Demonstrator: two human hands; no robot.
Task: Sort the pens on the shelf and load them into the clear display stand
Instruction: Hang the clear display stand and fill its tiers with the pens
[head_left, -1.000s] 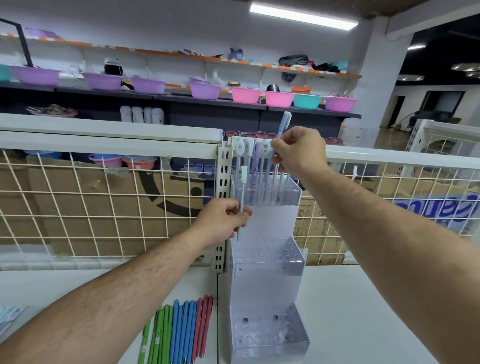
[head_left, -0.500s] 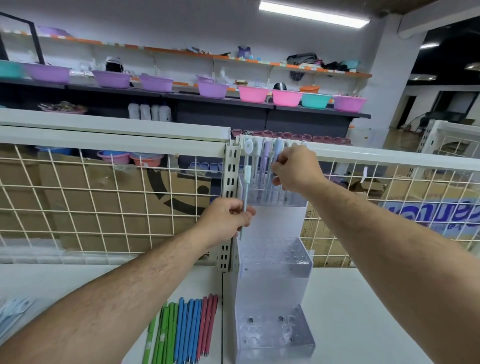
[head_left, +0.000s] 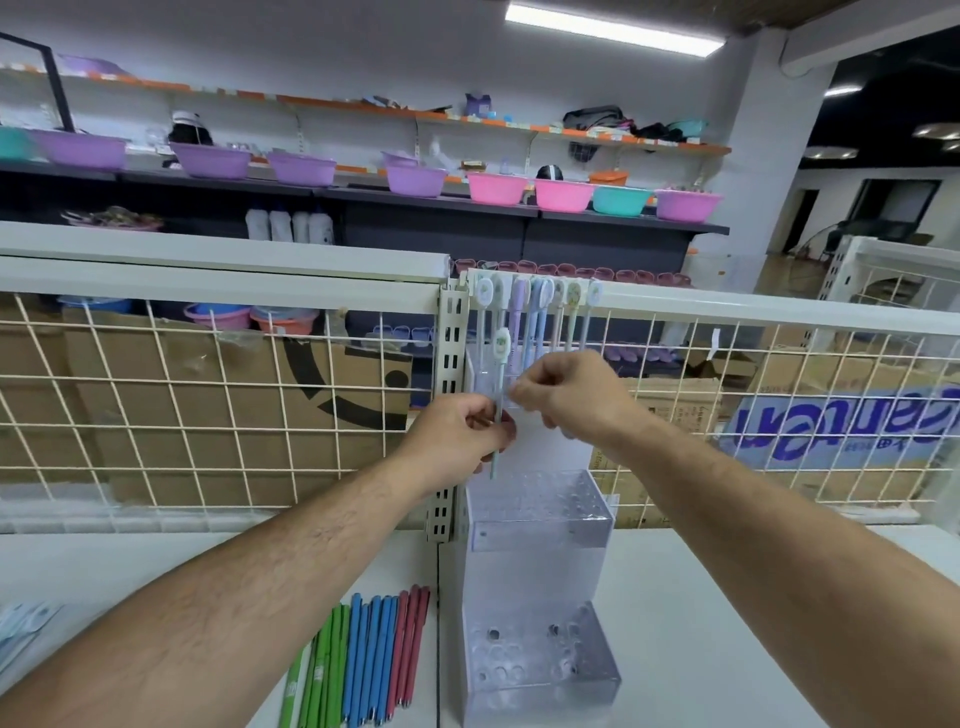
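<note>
The clear display stand (head_left: 540, 519) has three tiers and stands on the white shelf against the wire grid. Several pastel pens with charm tops (head_left: 540, 306) stand in its top tier. My left hand (head_left: 457, 436) grips one more such pen (head_left: 500, 358) upright in front of the stand, with its tip hanging above the middle tier. My right hand (head_left: 569, 397) is just right of it, its fingers curled and its fingertips right beside that pen's shaft. Whether they touch it is unclear. Green, blue and red pens (head_left: 363, 660) lie in a row on the shelf left of the stand.
The white shelf top (head_left: 727, 623) stretches to both sides of the stand. A white wire grid (head_left: 208, 405) with a slotted post (head_left: 451, 364) backs it. Pale packets (head_left: 21, 623) lie at the far left. Coloured basins (head_left: 498, 187) line shelves beyond.
My right hand pushed a light-blue pen down into the top tier, let it go, and dropped down-left to the pen held by my left hand. The left hand stayed put.
</note>
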